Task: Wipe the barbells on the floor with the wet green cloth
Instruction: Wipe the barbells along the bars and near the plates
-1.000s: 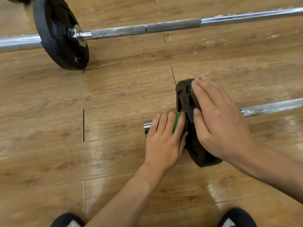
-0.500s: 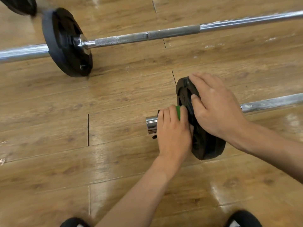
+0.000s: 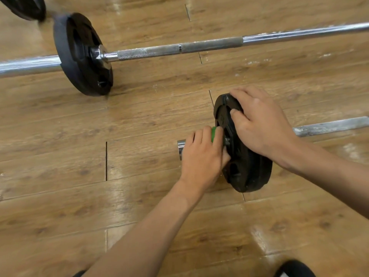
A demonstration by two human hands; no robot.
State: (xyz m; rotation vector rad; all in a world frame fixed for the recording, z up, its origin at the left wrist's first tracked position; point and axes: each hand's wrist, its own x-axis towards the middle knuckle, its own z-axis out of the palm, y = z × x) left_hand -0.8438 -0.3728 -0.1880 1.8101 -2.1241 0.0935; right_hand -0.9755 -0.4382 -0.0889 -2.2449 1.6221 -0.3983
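Two hands are working at the end of the nearer barbell on the floor.

A dark shoe tip (image 3: 293, 268) is showing at the bottom edge, standing on the glossy brown wooden plank floor (image 3: 60, 196). The left hand (image 3: 201, 156) is reaching forward, its grip clamped on the small green wet cloth (image 3: 214, 133), which is wrapping the short chrome bar end (image 3: 181, 148) and touching the black round iron weight plate (image 3: 245, 172); only a sliver of cloth is showing between the fingers. The right hand (image 3: 263, 124) is gripping that plate's top rim, fingers curling over the edge and thumb pressing on its face, while the scuffed steel shaft (image 3: 329, 125) is running off to the right. Well apart and farther off, a long chrome barbell with knurled grey sections (image 3: 199, 47) is lying across the floor, carrying a second black plate (image 3: 79, 56).
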